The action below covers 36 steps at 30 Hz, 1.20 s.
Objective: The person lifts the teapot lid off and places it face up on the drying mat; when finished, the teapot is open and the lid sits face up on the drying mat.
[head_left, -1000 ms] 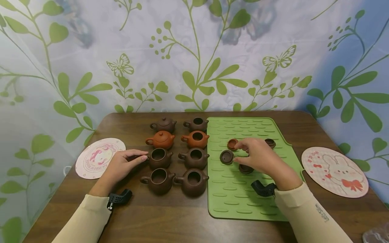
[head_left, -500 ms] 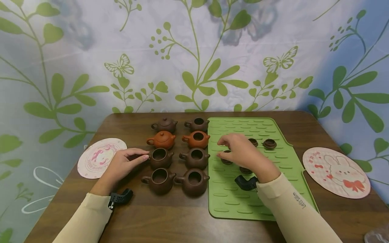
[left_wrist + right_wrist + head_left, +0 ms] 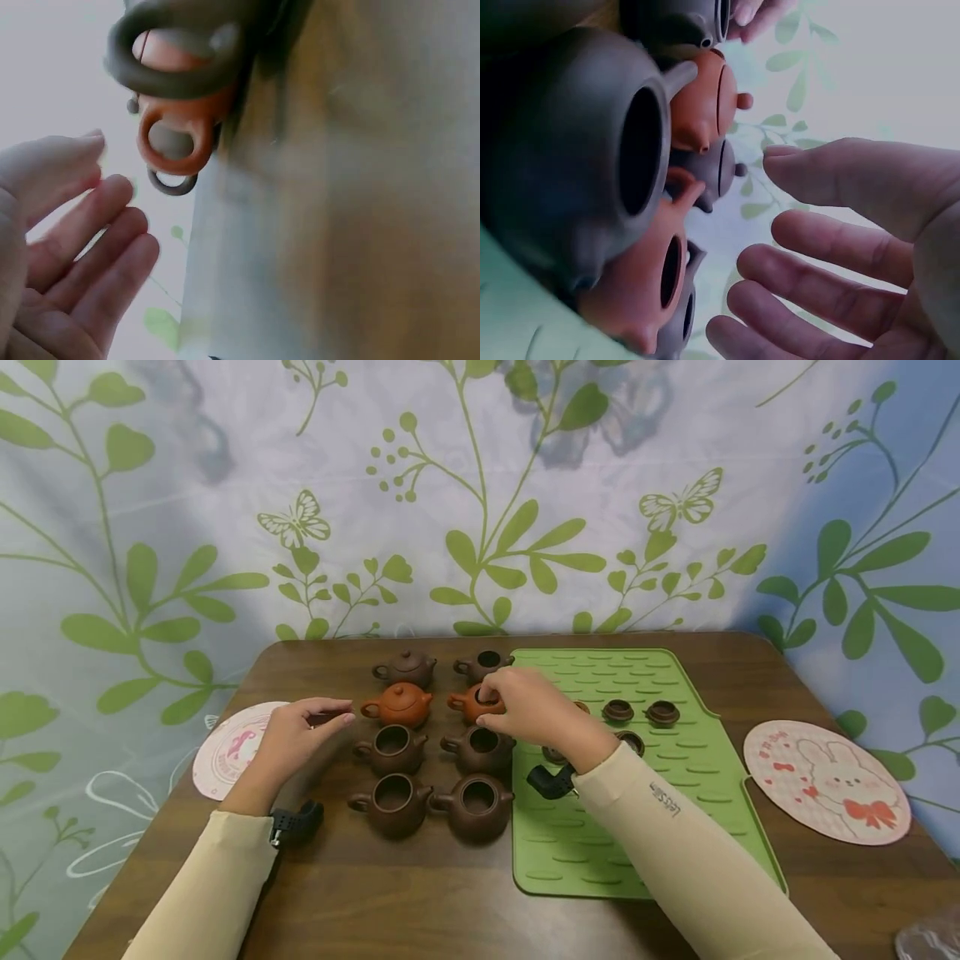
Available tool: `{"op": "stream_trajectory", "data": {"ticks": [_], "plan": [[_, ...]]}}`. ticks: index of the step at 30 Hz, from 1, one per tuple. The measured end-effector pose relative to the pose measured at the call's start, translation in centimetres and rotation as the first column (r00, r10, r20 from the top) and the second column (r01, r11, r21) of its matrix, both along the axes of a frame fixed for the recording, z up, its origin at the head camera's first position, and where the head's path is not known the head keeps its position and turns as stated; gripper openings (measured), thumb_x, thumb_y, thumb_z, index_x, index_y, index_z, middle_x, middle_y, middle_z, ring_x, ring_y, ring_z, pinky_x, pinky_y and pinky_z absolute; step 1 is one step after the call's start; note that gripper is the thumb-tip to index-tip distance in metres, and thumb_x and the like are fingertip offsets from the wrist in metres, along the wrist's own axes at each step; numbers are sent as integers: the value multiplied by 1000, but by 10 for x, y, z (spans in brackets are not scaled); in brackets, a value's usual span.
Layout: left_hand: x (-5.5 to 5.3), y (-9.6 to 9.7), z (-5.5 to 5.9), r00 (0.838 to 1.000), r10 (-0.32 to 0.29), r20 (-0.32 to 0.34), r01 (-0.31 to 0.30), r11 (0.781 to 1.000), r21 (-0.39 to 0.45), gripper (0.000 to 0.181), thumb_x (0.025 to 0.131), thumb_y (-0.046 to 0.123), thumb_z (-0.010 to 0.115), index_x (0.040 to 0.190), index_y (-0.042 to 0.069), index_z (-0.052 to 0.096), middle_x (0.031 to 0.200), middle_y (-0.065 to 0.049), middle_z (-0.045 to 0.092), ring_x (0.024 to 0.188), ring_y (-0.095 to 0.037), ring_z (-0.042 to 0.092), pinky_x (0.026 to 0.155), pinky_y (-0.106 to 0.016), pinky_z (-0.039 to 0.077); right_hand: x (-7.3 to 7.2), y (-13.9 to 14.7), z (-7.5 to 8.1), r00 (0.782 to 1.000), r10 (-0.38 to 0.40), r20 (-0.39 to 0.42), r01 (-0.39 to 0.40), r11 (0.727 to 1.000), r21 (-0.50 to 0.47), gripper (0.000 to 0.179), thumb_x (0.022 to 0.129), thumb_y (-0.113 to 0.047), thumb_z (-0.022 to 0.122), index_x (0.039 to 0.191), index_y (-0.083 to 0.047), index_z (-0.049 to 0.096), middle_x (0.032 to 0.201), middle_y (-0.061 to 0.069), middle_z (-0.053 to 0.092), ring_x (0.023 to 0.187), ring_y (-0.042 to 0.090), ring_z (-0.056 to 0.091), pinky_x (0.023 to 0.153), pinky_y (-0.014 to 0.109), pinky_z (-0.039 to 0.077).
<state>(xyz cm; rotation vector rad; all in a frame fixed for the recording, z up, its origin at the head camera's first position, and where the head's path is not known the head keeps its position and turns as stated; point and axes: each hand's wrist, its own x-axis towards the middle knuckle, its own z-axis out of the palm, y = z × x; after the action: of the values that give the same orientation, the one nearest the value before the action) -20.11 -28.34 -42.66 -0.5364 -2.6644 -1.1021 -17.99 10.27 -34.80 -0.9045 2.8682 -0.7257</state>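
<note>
Over the right-hand column of teapots hovers my right hand [image 3: 532,706], thumb and fingers apart, beside the lidless orange teapot [image 3: 468,705]. The right wrist view shows no object between its fingers [image 3: 817,296]. My left hand [image 3: 292,739] is spread loosely, apart from the handles of the lidded orange teapot [image 3: 405,703] and a lidless brown teapot [image 3: 390,767]. Behind them is a lidded dark teapot [image 3: 408,668]. More lidless brown teapots [image 3: 474,827] stand in the rows. Several small lids [image 3: 663,715] lie on the green mat [image 3: 585,860]; the right arm partly covers some.
A round bunny placemat [image 3: 825,785] lies at the right, and a round pink-and-white one [image 3: 221,760] at the left under my left hand. Wooden tabletop [image 3: 420,893] shows in front of the teapots. A patterned curtain [image 3: 420,568] hangs behind the table.
My right hand has moved left from the lids on the mat to above the orange lidless teapot. The left hand has drawn back slightly from the brown teapot's handle.
</note>
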Motion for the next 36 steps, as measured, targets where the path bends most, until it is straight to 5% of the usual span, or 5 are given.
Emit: {"op": "stream_trajectory", "data": {"ticks": [7, 14, 21, 25, 36], "plan": [[-16, -3, 6, 993, 6, 117, 0, 999, -47, 36, 98, 28, 80, 125, 5, 79, 111, -7, 78, 102, -28, 74, 87, -51, 58, -19, -37, 4, 998, 63, -5, -63, 998, -24, 16, 98, -21, 80, 105, -8, 74, 95, 4, 66, 82, 18, 56, 76, 36, 49], [-26, 1, 6, 982, -25, 188, 29, 999, -20, 43, 97, 35, 80, 129, 6, 77, 114, -6, 77, 106, -27, 72, 90, -52, 57, -39, -70, 4, 991, 128, 36, -127, 992, -25, 25, 101, -19, 77, 118, -2, 74, 115, 11, 70, 99, 21, 64, 87, 35, 53], [-32, 5, 2, 973, -49, 226, 47, 999, 14, 43, 97, 37, 80, 130, 9, 77, 124, -8, 74, 111, -28, 70, 93, -52, 55, -63, -92, 3, 994, 107, 34, -109, 992, 69, 32, 102, -25, 76, 127, -6, 71, 124, 9, 68, 113, 21, 62, 96, 35, 52], [-33, 7, -1, 971, -51, 234, 50, 999, 8, 44, 98, 41, 77, 133, 13, 76, 129, -8, 72, 111, -29, 70, 94, -52, 55, -70, -101, 3, 993, 113, 31, -115, 989, 96, 37, 103, -27, 73, 135, -8, 69, 129, 7, 66, 119, 22, 61, 99, 34, 50], [-36, 15, -6, 991, -36, 128, 39, 999, -22, 29, 100, 34, 77, 121, 15, 82, 115, -4, 77, 100, -24, 73, 86, -46, 57, -79, -113, -3, 992, 128, 15, -129, 985, 112, 42, 105, -26, 70, 145, -12, 65, 135, 6, 62, 125, 22, 57, 103, 33, 48]]}}
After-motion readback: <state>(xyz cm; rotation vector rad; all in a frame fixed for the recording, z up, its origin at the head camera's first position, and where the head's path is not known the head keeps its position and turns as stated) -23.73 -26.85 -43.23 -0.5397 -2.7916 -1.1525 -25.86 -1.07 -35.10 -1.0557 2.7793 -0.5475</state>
